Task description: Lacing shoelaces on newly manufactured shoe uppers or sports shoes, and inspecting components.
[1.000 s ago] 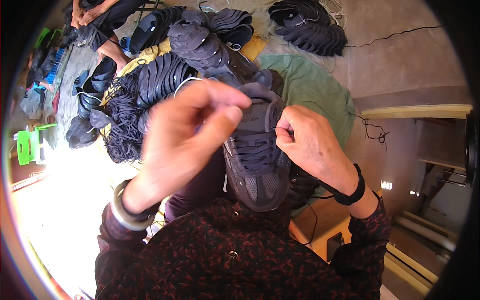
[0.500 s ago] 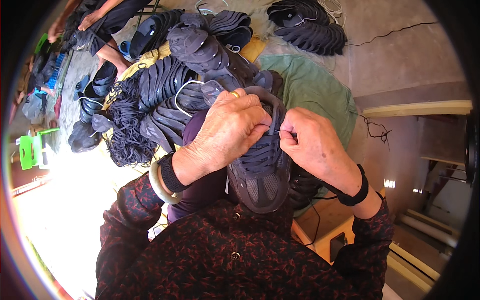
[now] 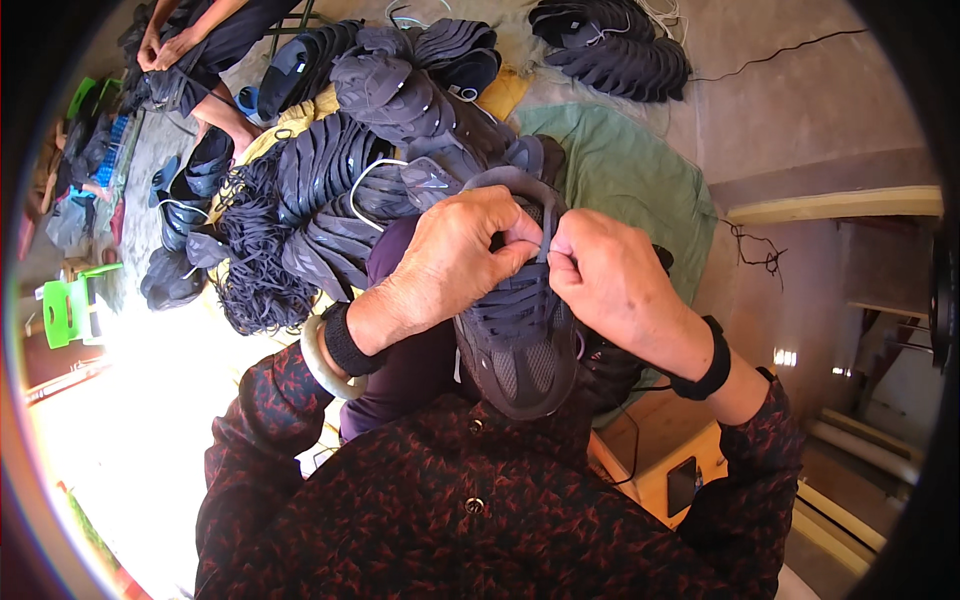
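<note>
1. Concrete floor, sunlit at the left; heaps of dark shoe uppers (image 3: 340,170) and a tangle of black laces (image 3: 250,270) lie on a yellow sheet, with a green cloth (image 3: 630,180) to the right.
2. Dark shoe (image 3: 515,335) rests on the lap, toe toward the body, opening away.
3. Left hand (image 3: 450,260) curls over the shoe's collar, fingers closed on the upper edge near the top eyelets.
4. Right hand (image 3: 605,280) pinches a black lace end (image 3: 545,225) between thumb and forefinger, held upright, taut.
5. Judged step: lacing, near the top eyelets. Next move likely needs the lace tip steered into a hole while the left hand steadies the collar.
6. Another person's hands (image 3: 165,50) work at the far left.
</note>
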Motion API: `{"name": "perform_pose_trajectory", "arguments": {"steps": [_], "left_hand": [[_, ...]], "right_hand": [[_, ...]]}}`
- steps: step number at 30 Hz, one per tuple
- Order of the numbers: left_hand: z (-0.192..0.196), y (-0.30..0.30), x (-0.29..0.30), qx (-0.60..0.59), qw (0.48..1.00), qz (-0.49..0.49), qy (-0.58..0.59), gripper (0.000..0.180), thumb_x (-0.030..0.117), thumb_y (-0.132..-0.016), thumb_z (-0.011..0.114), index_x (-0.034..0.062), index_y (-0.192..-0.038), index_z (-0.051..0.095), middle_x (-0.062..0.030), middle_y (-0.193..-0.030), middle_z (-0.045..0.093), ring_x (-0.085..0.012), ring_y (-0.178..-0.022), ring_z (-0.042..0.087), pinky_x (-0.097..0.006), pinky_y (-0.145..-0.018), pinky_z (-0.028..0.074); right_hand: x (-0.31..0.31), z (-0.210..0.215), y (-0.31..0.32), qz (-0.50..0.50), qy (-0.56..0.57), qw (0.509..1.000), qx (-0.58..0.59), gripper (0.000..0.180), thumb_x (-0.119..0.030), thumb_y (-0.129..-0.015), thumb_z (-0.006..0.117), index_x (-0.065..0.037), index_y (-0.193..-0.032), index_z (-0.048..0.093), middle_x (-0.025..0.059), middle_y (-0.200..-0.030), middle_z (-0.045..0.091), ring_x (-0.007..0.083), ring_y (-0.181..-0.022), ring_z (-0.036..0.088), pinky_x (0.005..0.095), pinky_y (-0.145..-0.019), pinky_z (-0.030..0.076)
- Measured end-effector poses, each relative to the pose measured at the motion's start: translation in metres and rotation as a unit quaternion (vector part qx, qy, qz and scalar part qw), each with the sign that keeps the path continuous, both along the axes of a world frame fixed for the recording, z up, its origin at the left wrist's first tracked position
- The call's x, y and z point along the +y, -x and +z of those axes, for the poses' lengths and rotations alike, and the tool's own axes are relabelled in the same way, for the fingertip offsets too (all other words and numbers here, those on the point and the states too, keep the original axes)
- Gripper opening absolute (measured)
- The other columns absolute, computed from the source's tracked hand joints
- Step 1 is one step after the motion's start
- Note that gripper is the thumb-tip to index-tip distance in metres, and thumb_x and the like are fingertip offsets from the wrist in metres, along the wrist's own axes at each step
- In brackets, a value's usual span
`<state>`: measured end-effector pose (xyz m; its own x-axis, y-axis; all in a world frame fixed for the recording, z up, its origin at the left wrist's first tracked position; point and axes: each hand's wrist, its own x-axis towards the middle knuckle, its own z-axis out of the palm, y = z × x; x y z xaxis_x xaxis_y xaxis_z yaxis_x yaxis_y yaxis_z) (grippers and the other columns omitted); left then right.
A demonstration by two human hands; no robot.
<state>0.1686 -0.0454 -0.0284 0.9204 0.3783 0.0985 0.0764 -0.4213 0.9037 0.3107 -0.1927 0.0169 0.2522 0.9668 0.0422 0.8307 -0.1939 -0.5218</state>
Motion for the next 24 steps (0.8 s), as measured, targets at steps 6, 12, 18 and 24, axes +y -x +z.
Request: {"name": "perform_pose_trajectory", "arguments": {"steps": [6, 12, 18, 24], "left_hand": [[-0.003, -0.004, 0.008, 0.018, 0.999, -0.028, 0.030, 0.012, 0.007, -0.081, 0.078, 0.0043, -0.092, 0.073, -0.0088, -0.084, 0.065, -0.0264, -0.079, 0.067, -0.037, -0.071, 0.052], [-0.004, -0.003, 0.014, 0.035, 0.997, -0.059, 0.042, 0.012, 0.009, -0.083, 0.079, 0.0057, -0.094, 0.075, -0.0084, -0.086, 0.066, -0.0242, -0.079, 0.067, -0.035, -0.073, 0.052], [-0.007, -0.007, 0.017, 0.022, 0.996, -0.086, 0.030, 0.012, 0.009, -0.084, 0.078, 0.0041, -0.094, 0.075, -0.0078, -0.085, 0.065, -0.0218, -0.079, 0.067, -0.034, -0.072, 0.052], [0.000, -0.005, 0.015, 0.053, 0.995, -0.079, 0.021, 0.013, 0.008, -0.082, 0.078, 0.0030, -0.092, 0.071, -0.0075, -0.081, 0.062, -0.0206, -0.077, 0.064, -0.035, -0.069, 0.051]], "right_hand": [[0.000, 0.006, -0.030, -0.041, 0.156, 0.953, 0.255, 0.017, -0.014, -0.094, 0.070, 0.002, -0.090, 0.066, 0.0020, -0.077, 0.064, 0.0082, -0.070, 0.058, 0.0275, -0.063, 0.047], [-0.001, -0.002, -0.036, -0.085, 0.147, 0.924, 0.343, 0.024, -0.018, -0.088, 0.075, 0.004, -0.089, 0.066, 0.0097, -0.076, 0.065, 0.0148, -0.071, 0.061, 0.0333, -0.067, 0.050], [0.001, -0.015, -0.031, -0.057, 0.105, 0.955, 0.273, 0.022, -0.018, -0.086, 0.076, 0.002, -0.087, 0.066, 0.0097, -0.074, 0.065, 0.0179, -0.069, 0.061, 0.0345, -0.067, 0.050], [0.001, -0.015, -0.027, -0.021, -0.008, 0.971, 0.238, 0.027, -0.014, -0.089, 0.072, -0.002, -0.110, 0.062, 0.0142, -0.101, 0.063, 0.0257, -0.093, 0.064, 0.0371, -0.081, 0.052]]}}
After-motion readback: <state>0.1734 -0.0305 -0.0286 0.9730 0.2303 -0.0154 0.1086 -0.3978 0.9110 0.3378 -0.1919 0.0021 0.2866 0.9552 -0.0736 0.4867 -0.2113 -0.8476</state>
